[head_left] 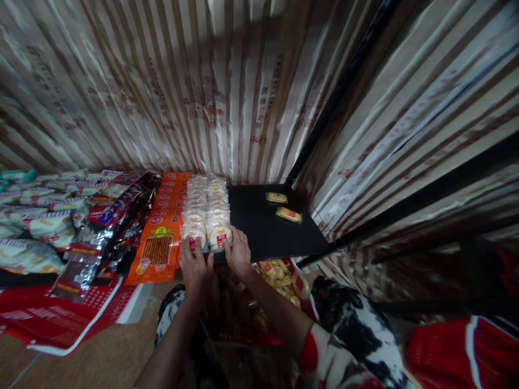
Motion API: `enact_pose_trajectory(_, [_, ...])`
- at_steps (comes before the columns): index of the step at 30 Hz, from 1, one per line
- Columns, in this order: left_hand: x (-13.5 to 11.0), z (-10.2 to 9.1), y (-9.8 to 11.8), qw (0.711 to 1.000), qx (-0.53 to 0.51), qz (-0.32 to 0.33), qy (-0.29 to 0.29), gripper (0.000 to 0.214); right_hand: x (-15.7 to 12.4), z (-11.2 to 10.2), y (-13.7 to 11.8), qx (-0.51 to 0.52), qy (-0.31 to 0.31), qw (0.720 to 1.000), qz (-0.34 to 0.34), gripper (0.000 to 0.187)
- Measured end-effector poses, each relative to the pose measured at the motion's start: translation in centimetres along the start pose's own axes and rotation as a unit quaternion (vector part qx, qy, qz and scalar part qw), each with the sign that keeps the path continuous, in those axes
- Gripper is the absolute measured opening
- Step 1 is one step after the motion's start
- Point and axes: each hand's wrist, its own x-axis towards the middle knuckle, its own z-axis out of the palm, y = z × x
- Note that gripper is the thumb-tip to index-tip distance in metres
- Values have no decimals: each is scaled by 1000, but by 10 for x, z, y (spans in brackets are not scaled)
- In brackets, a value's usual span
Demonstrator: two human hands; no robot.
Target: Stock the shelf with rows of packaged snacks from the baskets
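Two rows of clear-wrapped, round white crackers (218,221) stand packed front to back on the black shelf. My left hand (197,270) is at the front of the left row, fingers apart and reaching up against the front pack. My right hand (240,253) rests at the front right corner of the right row, its thumb apart from its fingers. Both hands touch the packs without closing round any. Orange snack bags (156,251) lie in an overlapping row just left of the crackers.
Two small yellow-wrapped snacks (288,215) lie on the black shelf (259,229). Dark shiny bags (91,237) and white bags (48,227) fill the left. Below are a basket of yellow packs (279,275) and a red basket (73,313). A black post (320,129) rises behind.
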Motion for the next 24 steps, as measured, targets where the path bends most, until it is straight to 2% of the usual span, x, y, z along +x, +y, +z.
enact_pose_trajectory(6, [3, -8, 3, 1000, -11, 11, 8, 47, -6, -10, 3, 50, 29, 998, -13, 47])
enact_pose_trajectory(8, [-1, -17, 6, 1000, -17, 18, 10, 38, -17, -20, 4, 79, 47, 996, -18, 44])
enact_pose_trajectory(10, [-13, -26, 12, 999, -26, 18, -22, 28, -34, -31, 5, 105, 53, 993, -25, 36])
enact_pose_trajectory(12, [-35, -32, 18, 995, -34, -7, -91, 24, -56, -38, 9, 123, 20, 991, -48, 29])
enact_pose_trajectory(14, [-61, -31, 23, 984, -43, -63, -162, 24, -78, -38, 16, 125, -44, 989, -67, 26])
enact_pose_trajectory(17, [-88, -18, 27, 966, -14, -189, -174, 35, -103, -24, 27, 90, -129, 987, -26, 27])
enact_pose_trajectory(20, [-92, -3, 26, 950, 18, -244, -196, 46, -115, -3, 34, 91, -201, 975, 4, 37])
enact_pose_trajectory(24, [-82, 1, 27, 946, 47, -238, -215, 39, -119, 10, 37, 160, -252, 954, 40, 45])
